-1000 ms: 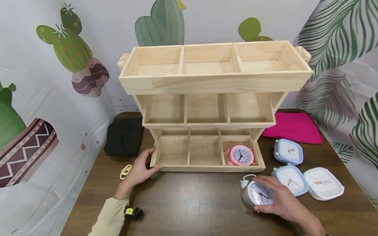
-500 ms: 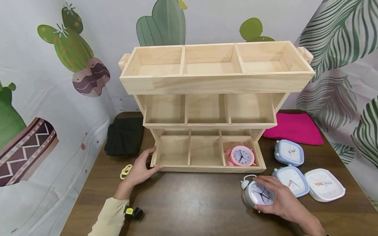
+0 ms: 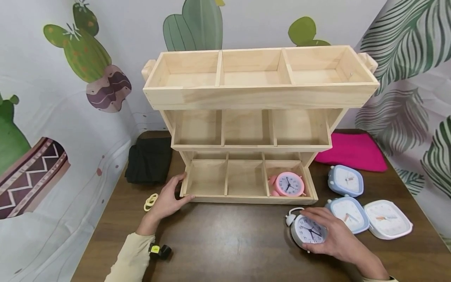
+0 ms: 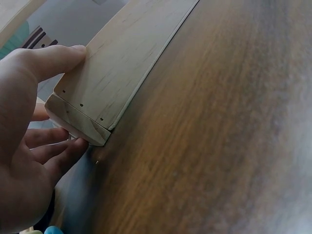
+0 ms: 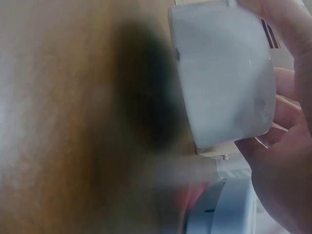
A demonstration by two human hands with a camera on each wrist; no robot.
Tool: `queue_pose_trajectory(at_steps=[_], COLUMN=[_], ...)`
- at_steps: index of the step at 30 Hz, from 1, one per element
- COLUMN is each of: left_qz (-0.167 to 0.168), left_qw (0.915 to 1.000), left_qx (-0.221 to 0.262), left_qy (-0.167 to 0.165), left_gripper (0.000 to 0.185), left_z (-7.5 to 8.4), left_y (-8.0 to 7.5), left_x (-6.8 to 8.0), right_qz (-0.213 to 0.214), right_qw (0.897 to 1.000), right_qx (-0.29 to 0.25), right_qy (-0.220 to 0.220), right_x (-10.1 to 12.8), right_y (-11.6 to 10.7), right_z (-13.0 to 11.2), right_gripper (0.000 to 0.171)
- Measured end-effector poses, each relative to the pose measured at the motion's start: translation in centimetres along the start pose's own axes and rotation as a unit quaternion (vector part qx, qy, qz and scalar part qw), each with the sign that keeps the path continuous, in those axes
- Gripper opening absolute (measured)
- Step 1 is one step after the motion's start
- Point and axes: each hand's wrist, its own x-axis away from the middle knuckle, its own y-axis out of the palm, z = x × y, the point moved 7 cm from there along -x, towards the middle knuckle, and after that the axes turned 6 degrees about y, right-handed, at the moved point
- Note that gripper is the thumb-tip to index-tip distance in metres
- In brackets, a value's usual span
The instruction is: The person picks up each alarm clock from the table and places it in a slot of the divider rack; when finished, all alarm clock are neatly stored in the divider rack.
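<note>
Right hand (image 3: 334, 237) curled around a round white alarm clock (image 3: 308, 230) above a brown wooden table (image 3: 225, 243), I grip the bottom-left corner of a three-tiered pale wooden shelf (image 3: 260, 98) with my left hand (image 3: 169, 199); a round pink alarm clock (image 3: 289, 184) sits in its bottom-right compartment, a magenta cloth (image 3: 354, 152) farther back.

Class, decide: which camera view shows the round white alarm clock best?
The head view, where the round white alarm clock shows its dial and bell. The right wrist view gives mainly its plain casing, up close, dial unseen; the left wrist view misses it entirely.
</note>
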Motion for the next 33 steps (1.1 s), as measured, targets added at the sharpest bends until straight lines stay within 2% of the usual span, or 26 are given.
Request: queue_pose_trajectory(at_steps=[8, 18, 27, 33], left_qz=[0.001, -0.002, 0.0, 0.0], left_qw=[1.0, 1.0, 1.0, 1.0], left_qx=[-0.002, 0.0, -0.003, -0.001], left_qy=[0.0, -0.001, -0.001, -0.002], left_gripper=[0.082, 0.082, 0.083, 0.083], left_z=[0.1, 0.3, 0.2, 0.2], left_y=[-0.1, -0.2, -0.2, -0.1], left_x=[0.2, 0.1, 0.2, 0.2], right_qz=[0.004, 0.001, 0.006, 0.005], right_qw=[0.999, 0.999, 0.996, 0.996], right_qx=[0.01, 0.016, -0.013, -0.007], right_qy=[-0.033, -0.051, -0.086, -0.085], right_x=[-0.5, -1.1, -2.4, -3.2], right_y=[-0.4, -0.9, -1.7, -1.7], right_z=[-0.9, -2.0, -3.3, -3.8], right_gripper=[0.083, 0.083, 0.08, 0.082])
